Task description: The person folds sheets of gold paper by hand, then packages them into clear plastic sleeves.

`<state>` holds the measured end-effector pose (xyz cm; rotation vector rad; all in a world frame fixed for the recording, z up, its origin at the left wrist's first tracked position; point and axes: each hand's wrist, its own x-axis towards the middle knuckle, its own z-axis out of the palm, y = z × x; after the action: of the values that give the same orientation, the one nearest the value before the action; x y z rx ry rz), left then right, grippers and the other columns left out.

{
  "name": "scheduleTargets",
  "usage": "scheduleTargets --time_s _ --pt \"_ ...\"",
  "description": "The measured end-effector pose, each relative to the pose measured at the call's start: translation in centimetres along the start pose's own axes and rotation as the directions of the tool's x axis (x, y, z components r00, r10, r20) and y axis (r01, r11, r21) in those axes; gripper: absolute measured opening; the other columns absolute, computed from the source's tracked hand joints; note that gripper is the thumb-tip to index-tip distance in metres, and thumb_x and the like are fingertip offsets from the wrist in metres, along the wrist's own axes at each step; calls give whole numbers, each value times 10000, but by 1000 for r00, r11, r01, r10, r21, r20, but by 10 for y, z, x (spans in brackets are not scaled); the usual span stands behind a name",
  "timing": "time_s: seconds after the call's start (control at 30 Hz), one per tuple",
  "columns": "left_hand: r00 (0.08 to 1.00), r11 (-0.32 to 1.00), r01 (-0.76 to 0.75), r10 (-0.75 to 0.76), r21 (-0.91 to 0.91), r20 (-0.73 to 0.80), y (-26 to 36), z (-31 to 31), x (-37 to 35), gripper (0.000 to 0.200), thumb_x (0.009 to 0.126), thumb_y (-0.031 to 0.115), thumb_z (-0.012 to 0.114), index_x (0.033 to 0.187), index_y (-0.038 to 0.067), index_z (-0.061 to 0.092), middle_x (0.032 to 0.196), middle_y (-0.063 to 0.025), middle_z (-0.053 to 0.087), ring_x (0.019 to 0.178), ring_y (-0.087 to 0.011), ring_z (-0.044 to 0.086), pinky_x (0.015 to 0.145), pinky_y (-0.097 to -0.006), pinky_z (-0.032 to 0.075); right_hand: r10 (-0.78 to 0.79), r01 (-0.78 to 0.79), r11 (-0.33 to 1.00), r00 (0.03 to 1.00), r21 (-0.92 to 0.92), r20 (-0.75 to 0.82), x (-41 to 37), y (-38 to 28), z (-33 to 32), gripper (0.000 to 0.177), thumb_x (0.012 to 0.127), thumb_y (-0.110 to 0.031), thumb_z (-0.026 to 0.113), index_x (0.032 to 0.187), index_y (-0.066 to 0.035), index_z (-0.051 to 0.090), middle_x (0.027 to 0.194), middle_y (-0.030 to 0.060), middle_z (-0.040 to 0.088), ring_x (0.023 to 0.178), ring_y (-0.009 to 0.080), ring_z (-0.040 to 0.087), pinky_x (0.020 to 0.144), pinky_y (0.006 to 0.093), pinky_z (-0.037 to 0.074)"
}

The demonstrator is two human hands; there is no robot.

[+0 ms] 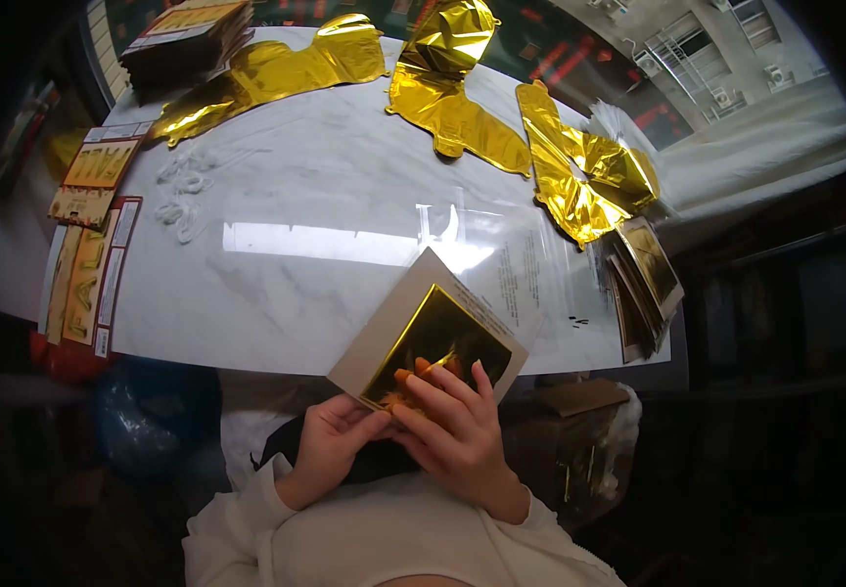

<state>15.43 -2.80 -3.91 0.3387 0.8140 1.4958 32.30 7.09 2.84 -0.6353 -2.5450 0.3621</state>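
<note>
A beige card (376, 335) with a folded, shiny gold foil square (442, 328) on it is held tilted at the table's front edge. My left hand (333, 438) pinches the card's lower left corner between thumb and fingers. On the gold square lie the outstretched, slightly spread fingers of my right hand (454, 430); its thumb is partly hidden. Behind the card, a clear plastic bag (511, 279) with small print rests on the table. Several similar cards with gold squares (650, 274) are stacked at the right edge.
Across the back of the marble-patterned table (276, 303) lie flat gold foil balloons (296, 73), (452, 108), (589, 181). White string (183, 196) sits left of centre. Printed packets (85, 279) and a packet stack (183, 44) line the left side. An opened carton (574, 430) stands below right.
</note>
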Motion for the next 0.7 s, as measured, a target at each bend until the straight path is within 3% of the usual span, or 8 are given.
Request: scheduleTargets --time_s 0.13,0.3,0.5,0.57,0.7 --pt "999 999 -42 42 -8 20 -2 0 -1 289 982 -45 684 1269 -55 648 1234 -139 722 1129 -197 699 1008 -350 572 -25 24 1000 997 -5 -74 -10 4 -2 398 772 -97 837 1160 -152 770 1300 48 698 1246 295 630 1180 585 365" --pt "995 995 -80 76 63 64 1 2 -4 429 932 -64 737 1334 -32 590 1294 -116 688 1216 -197 653 1079 -360 514 -99 90 994 981 -61 -167 -14 9 -13 333 735 -69 810 1064 -122 810 1124 7 728 1043 223 664 1067 517 467" --pt "984 988 -150 151 -24 96 5 16 -3 489 918 -64 748 1371 -12 570 1292 -110 687 1225 -215 649 1074 -361 512 -138 135 990 975 -31 -173 -8 10 -17 324 746 -70 811 1069 -99 813 1113 12 731 1000 216 673 989 468 498" --pt "993 970 -120 116 213 31 2 10 -3 450 920 -45 754 1344 -12 604 1296 -106 691 1214 -203 654 1057 -353 515 -167 165 986 969 -29 -184 -7 11 -17 322 750 -70 811 1071 -94 811 1118 14 730 992 216 674 973 452 506" --pt "991 915 -131 129 382 33 5 9 -1 421 919 -27 762 1320 -12 634 1309 -106 691 1213 -182 652 1037 -348 519 -189 192 981 965 -1 -181 -6 12 -16 312 758 -69 815 1070 -74 805 1114 27 730 955 215 670 886 409 532"
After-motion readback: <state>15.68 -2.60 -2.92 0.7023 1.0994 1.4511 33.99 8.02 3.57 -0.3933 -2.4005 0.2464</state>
